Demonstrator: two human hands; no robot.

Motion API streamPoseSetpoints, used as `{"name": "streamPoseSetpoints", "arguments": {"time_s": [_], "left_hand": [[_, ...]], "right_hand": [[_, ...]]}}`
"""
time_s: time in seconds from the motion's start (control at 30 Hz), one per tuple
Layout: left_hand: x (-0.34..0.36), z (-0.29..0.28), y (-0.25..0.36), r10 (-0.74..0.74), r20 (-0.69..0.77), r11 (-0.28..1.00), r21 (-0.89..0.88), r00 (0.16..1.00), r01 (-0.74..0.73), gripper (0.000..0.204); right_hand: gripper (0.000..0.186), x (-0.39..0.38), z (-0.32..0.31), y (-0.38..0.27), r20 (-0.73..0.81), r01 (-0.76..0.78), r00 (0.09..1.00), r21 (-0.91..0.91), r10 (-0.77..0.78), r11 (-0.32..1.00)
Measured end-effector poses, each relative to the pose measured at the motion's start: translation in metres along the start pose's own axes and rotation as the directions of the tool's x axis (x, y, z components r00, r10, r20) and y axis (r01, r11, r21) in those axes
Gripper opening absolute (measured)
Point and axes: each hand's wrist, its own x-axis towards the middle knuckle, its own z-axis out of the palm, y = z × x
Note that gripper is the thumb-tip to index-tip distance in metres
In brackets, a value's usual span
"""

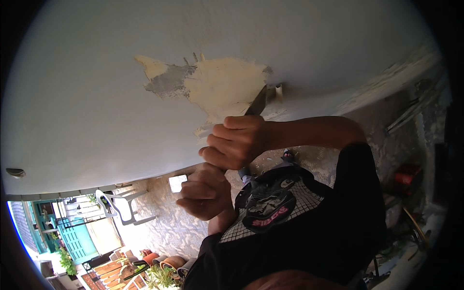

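Note:
My right hand [234,142] is closed round a scraper [258,101], whose dark blade rests at the right side of a peeled patch [222,79] on the pale grey wall [96,111]. The patch is cream with rough grey areas. A small curl of loose material [278,92] hangs beside the blade's tip. My left hand [205,193] is closed just below and left of my right hand, apparently on the same scraper's handle, which the fingers mostly hide.
A white plastic chair [130,208] stands on the patterned floor [176,232] at lower left, near potted plants [169,266] and a turquoise gate [79,239]. A white square object [177,183] lies near the wall's base. A red object [406,179] and dim clutter are at right.

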Motion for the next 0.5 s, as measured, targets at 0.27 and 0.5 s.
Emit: {"name": "streamPoseSetpoints", "arguments": {"time_s": [0.27,0.5], "left_hand": [[-0.015,0.002,-0.001,-0.121,-0.144,0.989,-0.103,0.982,0.106,0.060],[0.000,-0.014,0.023,0.112,-0.122,0.989,0.110,0.986,-0.099,0.059]], "right_hand": [[0.037,0.000,-0.011,0.012,0.094,0.083,0.992,0.024,-0.085,0.996],[0.034,0.026,0.016,-0.004,0.014,0.112,0.994,0.055,-0.113,0.992]]}}
